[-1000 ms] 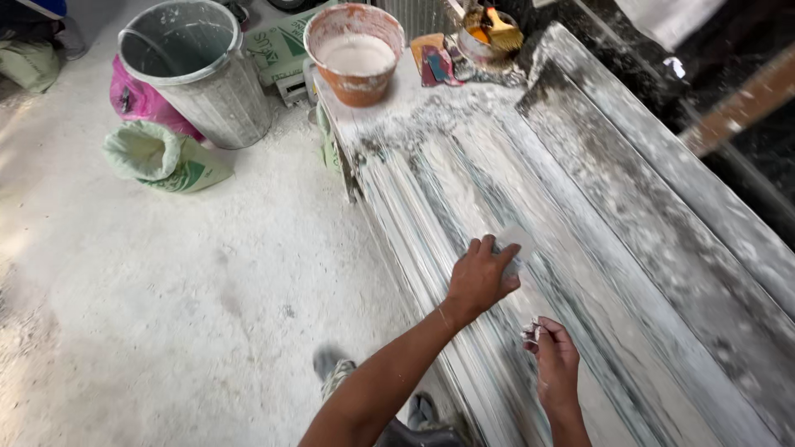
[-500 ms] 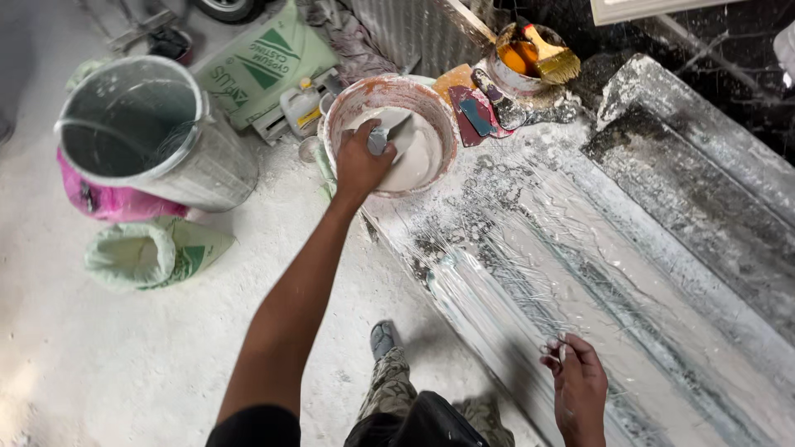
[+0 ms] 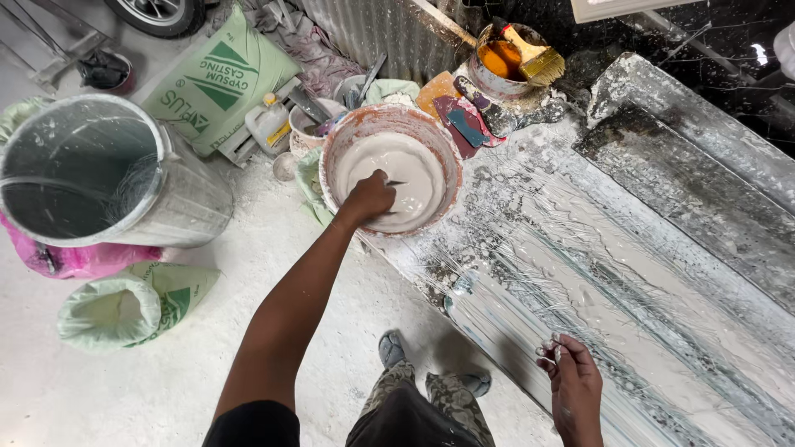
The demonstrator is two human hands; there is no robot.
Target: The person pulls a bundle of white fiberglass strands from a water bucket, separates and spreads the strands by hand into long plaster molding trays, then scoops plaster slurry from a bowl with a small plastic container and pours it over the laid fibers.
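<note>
The long ribbed mould slab (image 3: 629, 306) fills the right side, w/ its long axis running from near-left up to far-right, coated in white plaster and fibre strands. Our right hand (image 3: 573, 389) rests on its near edge, fingers pinched together on a small wad of pale fibre; can't tell more than that.

Next biggest: the grey metal bin (image 3: 99, 178) at far left, well apart from both hands, w/ a pink bag (image 3: 70, 258) under it and a green-and-white sack (image 3: 124, 308) w/ rolled-down top just beside.

The plaster basin (image 3: 391, 168), round w/ reddish rim, sits at the slab's far-left corner, straight ahead of our left hand (image 3: 368, 199). That hand is inside the basin, fingers curled shut round a small dark tool handle poking out to the right, dipped in the white mix. Left hand is the nearer one by far; the right is well apart, down the slab.

Packages: a pale green sack (image 3: 217, 83) w/ dark green triangle mark and lettering lies flat behind the basin, far-left. A small white plastic jug (image 3: 267, 124) stands beside it. A tin of orange liquid (image 3: 503, 62) w/ a yellow-bristled brush (image 3: 534, 56) sits beyond the basin, to its right.
</note>
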